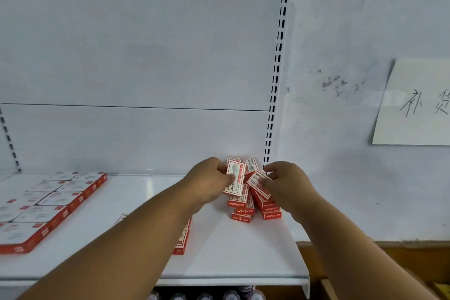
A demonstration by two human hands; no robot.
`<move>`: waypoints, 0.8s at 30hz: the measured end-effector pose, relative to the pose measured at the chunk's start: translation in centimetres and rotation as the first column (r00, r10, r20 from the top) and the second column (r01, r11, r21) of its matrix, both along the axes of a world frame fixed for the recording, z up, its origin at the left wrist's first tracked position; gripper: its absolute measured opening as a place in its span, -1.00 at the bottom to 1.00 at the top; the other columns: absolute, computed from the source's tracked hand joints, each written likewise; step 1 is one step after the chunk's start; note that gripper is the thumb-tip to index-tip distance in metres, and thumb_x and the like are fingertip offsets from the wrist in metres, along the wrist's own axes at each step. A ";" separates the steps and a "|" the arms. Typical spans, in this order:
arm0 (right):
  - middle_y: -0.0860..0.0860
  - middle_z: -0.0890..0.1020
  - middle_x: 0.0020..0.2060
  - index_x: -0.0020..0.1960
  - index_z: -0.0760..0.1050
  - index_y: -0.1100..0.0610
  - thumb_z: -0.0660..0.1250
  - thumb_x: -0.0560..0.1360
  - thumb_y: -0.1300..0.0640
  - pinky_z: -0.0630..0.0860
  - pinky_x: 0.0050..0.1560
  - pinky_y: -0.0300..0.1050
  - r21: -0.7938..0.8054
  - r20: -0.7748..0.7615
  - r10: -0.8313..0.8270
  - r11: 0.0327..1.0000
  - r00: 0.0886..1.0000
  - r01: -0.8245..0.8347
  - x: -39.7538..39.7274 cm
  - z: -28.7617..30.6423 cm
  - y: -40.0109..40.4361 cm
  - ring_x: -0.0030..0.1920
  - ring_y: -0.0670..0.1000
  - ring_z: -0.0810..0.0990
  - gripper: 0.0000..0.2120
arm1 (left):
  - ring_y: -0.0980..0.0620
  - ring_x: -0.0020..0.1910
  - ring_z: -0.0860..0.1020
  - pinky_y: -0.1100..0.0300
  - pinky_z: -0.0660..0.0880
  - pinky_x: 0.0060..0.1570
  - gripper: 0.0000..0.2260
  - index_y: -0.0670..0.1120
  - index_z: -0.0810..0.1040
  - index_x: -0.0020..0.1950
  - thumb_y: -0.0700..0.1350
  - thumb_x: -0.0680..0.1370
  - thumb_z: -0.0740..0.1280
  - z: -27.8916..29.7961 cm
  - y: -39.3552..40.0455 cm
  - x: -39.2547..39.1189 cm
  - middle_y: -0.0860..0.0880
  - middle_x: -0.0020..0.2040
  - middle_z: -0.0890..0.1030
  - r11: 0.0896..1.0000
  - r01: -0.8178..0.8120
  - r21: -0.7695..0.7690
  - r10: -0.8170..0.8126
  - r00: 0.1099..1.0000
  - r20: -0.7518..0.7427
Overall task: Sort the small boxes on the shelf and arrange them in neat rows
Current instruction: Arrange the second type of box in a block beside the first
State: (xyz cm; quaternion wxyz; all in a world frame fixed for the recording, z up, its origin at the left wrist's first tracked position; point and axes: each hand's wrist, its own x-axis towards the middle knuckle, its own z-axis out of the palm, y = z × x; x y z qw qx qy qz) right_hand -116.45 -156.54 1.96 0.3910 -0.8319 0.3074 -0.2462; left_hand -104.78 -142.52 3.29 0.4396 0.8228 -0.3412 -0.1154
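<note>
A loose heap of small red-and-white boxes (253, 209) lies at the back right corner of the white shelf (136, 226). My left hand (209, 178) grips one box (235, 179) by its left edge, lifted above the heap. My right hand (287, 182) pinches another box (258, 182), tilted, just to the right of the first. Two boxes (246, 163) stand behind against the back panel. Under my left forearm, a few more boxes (181, 241) lie flat, mostly hidden.
Larger flat red-and-white boxes (48, 204) sit in neat rows at the shelf's left. A slotted upright (275, 85) bounds the shelf on the right. A paper note (414, 105) hangs on the wall. Bottle tops (204, 296) show below the shelf's front lip.
</note>
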 end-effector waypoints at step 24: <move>-0.09 0.63 -0.13 -0.04 0.50 -0.08 0.34 0.54 0.17 0.44 -0.50 -0.32 -0.001 -0.092 0.165 0.986 0.982 -0.166 9.4 -0.6 13.5 -0.20 -0.04 0.65 -0.86 | 0.14 0.02 0.51 0.32 0.35 -0.24 -0.80 0.14 0.53 0.16 -0.08 0.64 0.18 -2.4 15.5 9.9 0.12 0.15 0.56 0.980 -0.061 0.191 0.004 0.959 0.282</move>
